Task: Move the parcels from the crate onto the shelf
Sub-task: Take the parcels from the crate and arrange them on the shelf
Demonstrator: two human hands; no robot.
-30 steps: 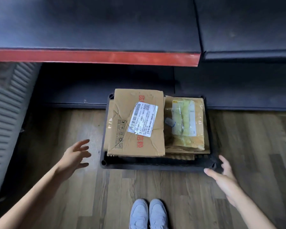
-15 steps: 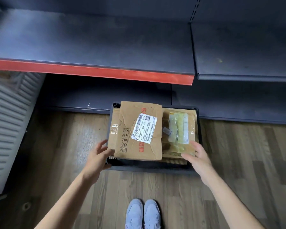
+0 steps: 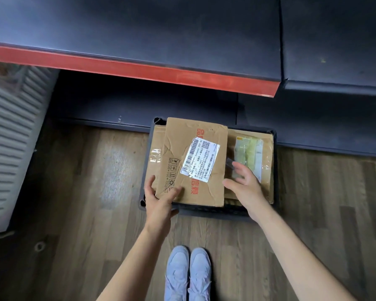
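Observation:
A black crate (image 3: pixel 204 211) stands on the wooden floor against the shelf's base. On top in it lies a creased cardboard parcel (image 3: pixel 189 135) with a white label; another brown parcel (image 3: pixel 155 142) shows under its left side. On the right lies a parcel (image 3: pixel 265 153) with a yellowish pouch taped on. My left hand (image 3: pixel 161 200) rests on the top parcel's near left corner, fingers spread. My right hand (image 3: pixel 245 185) is at that parcel's right edge, fingers apart, over the right parcel. The parcel lies flat in the crate.
The dark shelf board with a red front edge (image 3: pixel 139 68) juts out above the crate; a second dark board (image 3: pixel 334 51) adjoins it on the right. A white slatted panel (image 3: pixel 9 137) stands at the left. My pale shoes (image 3: pixel 188 272) are just behind the crate.
Both hands have come inward from beside the crate onto the top parcel's left corner and right edge. The view has tilted up towards the shelf. The parcels have not moved.

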